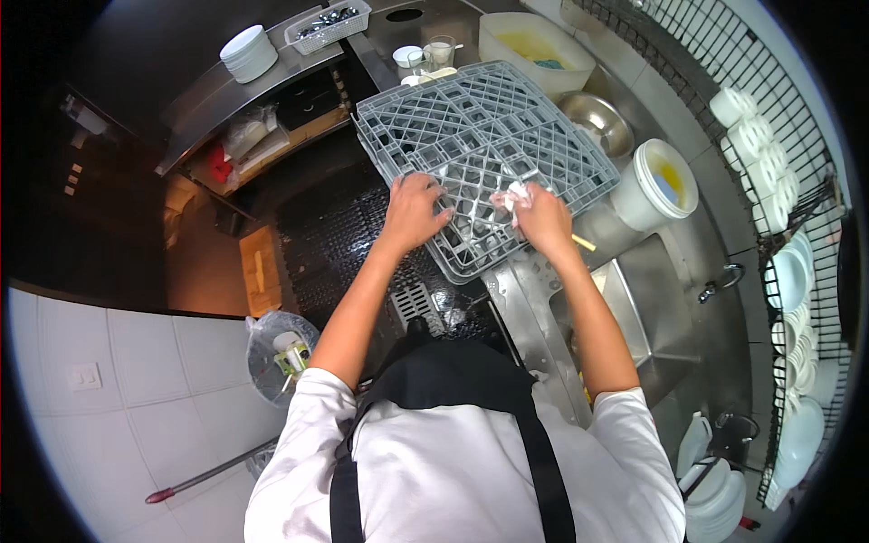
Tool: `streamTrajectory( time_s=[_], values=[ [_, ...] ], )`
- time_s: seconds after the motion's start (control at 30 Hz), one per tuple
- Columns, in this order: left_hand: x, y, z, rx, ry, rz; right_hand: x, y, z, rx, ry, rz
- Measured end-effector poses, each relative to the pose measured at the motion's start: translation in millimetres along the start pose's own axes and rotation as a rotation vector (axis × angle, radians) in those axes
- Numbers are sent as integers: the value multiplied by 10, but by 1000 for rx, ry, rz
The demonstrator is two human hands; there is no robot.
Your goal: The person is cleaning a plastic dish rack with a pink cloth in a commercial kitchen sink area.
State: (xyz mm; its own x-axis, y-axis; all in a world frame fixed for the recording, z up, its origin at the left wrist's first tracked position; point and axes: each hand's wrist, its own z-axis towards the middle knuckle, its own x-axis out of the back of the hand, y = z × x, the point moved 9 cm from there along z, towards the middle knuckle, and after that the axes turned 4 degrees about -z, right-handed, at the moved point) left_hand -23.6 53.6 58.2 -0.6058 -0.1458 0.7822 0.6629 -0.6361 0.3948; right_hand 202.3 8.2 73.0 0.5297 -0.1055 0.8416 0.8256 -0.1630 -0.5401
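Note:
A grey plastic dishwasher rack [475,136] lies before me on the steel counter, its left part reaching out over the dark floor. My left hand [415,212] rests on the rack's near left edge, fingers spread over the lattice. In my right hand [543,218] is a crumpled, white and pinkish cloth or wad [514,197], held against the lattice near the rack's front right. A thin yellow stick [584,242] shows beside my right wrist. What lies beneath the lattice cannot be made out.
Right of the rack stand a white bucket [650,193], a steel bowl [614,124] and a sink [631,305] with a faucet [721,284]. Behind are a translucent tub [490,34] and glasses [441,51]. Stacked plates [248,54] sit back left. A wire shelf [764,254] holds crockery; a bagged bin [261,366] stands lower left.

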Motion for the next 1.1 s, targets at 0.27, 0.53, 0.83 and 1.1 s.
streamTrajectory(
  time_s=[0.27,0.53,0.83,1.1],
  values=[
    [-419,-300,120,-56,-340,0,-310,-263,122,-34,-3,20],
    [-383,-309,150,19,-56,-64,-902,-921,562,456,56,-632],
    [-406,-336,108,30,-10,-141,-653,-889,162,373,-61,-611],
    [-430,-376,35,64,26,-272,-889,-877,166,311,-87,-468]
  ],
)
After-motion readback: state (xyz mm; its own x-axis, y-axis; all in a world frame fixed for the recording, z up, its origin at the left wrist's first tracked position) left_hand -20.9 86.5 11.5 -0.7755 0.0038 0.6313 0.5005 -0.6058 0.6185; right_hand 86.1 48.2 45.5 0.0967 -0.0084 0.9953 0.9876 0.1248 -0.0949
